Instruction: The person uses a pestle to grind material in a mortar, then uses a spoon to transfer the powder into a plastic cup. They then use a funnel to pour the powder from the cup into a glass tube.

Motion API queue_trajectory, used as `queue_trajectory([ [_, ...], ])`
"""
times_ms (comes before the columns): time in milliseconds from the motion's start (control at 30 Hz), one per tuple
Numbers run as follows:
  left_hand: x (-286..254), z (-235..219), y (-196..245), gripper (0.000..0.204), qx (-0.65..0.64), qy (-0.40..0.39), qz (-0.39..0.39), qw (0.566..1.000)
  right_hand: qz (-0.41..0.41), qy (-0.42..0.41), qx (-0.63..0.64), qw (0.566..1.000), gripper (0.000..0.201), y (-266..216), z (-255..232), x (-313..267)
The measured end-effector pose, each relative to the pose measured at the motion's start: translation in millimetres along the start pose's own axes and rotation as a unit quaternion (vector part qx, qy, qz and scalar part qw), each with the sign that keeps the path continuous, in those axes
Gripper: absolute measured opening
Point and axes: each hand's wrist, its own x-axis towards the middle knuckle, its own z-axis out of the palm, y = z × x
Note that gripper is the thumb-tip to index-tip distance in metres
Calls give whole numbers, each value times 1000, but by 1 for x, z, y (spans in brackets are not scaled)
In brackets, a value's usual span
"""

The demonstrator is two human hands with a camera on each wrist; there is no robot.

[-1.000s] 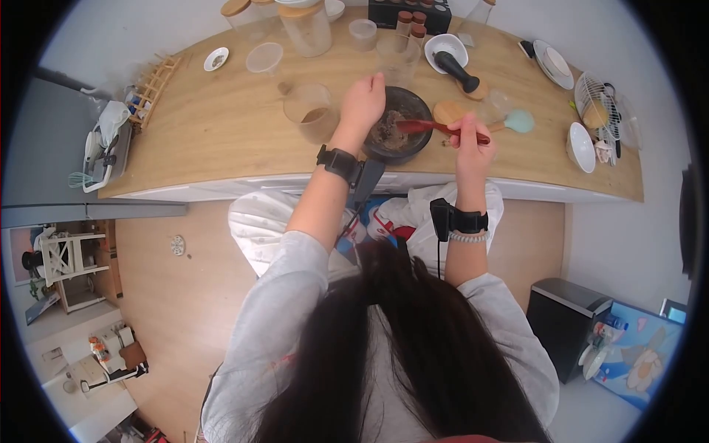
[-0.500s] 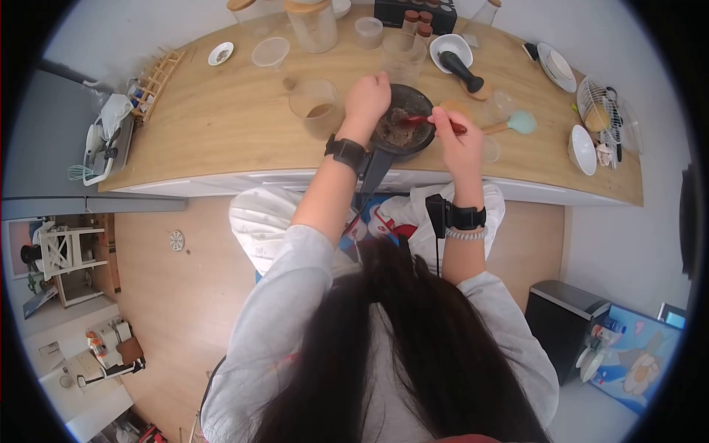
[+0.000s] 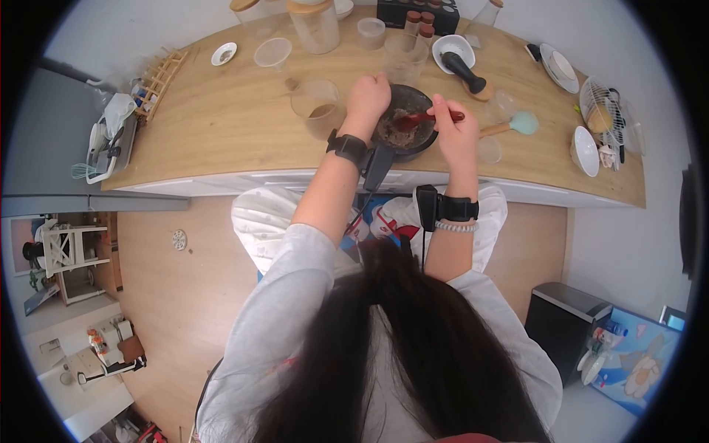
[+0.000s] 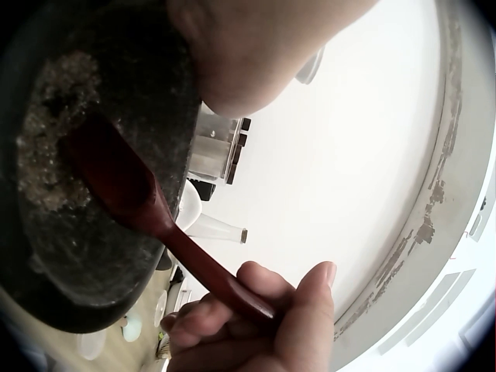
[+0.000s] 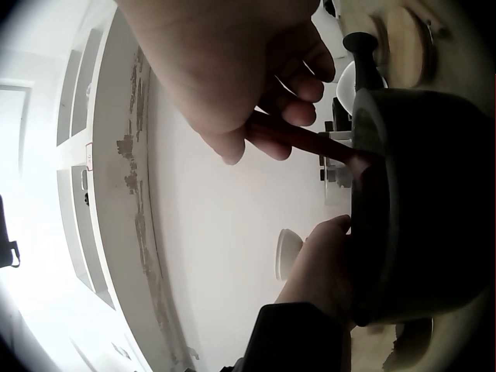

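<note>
1. On the pale wooden worktop [image 3: 214, 125], in the head view, a dark bowl [image 3: 413, 153] stands near the front edge with brown, crumbly matter [image 3: 399, 136] inside. The left hand [image 3: 367, 102] touches its rim; how the fingers lie there I cannot tell. The right hand [image 3: 459, 140] pinches the handle of a red spoon [image 3: 421, 119], whose head is down in the bowl. A clear cup [image 3: 304, 92] holding brown powder is just beside the left hand; a pale green spatula [image 3: 523, 122] lies to the right, and a black pestle [image 3: 463, 71] leans over a white dish [image 3: 459, 44].
2. In the left wrist view, the spoon's head lies against the crumbs, while the right fingers curl round its handle. A stoppered glass bottle [image 4: 217, 229] shows beyond the rim.
3. In the right wrist view, the handle slants from the right hand over the rim; the left hand is against the bowl, fingers largely hidden.
</note>
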Motion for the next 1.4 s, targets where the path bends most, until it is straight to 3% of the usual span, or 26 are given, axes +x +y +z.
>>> queue_trajectory([
  [167,2,2,-3,47,10,5,9,1000,46,-29,-13,998,32,-2,-5,-2],
  [467,2,1,-2,46,23,4,4,1000,11,10,38,999,33,9,-4,-7],
  [1400,3,1,-3,45,14,8,-15,1000,-15,-18,33,999,29,7,-3,-16],
])
